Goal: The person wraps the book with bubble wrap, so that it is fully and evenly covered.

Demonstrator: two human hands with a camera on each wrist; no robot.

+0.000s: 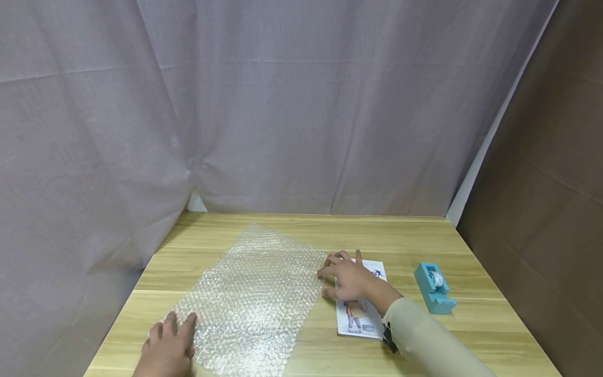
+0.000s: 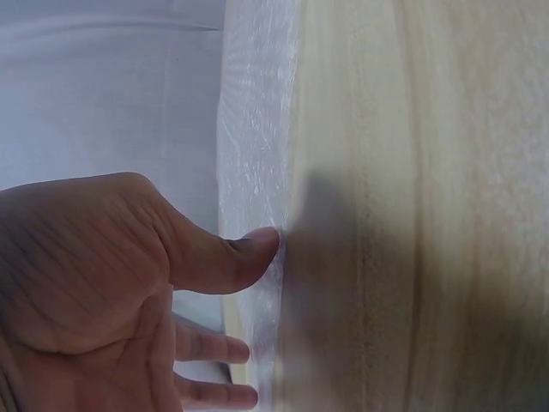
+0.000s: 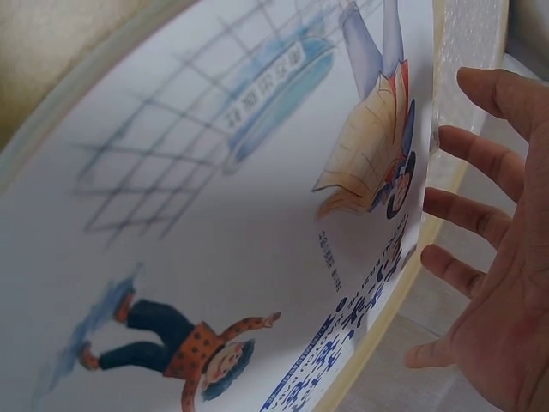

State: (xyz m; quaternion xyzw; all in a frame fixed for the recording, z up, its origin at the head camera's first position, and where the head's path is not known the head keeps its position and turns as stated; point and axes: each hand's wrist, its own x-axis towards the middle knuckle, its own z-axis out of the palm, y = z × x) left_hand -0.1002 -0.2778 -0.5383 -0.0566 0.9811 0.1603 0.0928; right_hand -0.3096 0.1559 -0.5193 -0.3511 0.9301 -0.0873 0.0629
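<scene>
A sheet of clear bubble wrap lies flat and slantwise over the table's left half. My left hand is at its near left edge with fingers spread; in the left wrist view the thumb reaches that edge. My right hand is spread over the upper left part of a white book, its fingertips close to the bubble wrap's right corner. The right wrist view shows the book's illustrated cover, with figures and blue lettering, beside the outstretched fingers. Part of the cover is hidden under the right hand and forearm.
A blue tape dispenser holding a roll of tape stands to the right of the book. The wooden table ends at a grey curtain behind, and a brown curtain hangs along the right.
</scene>
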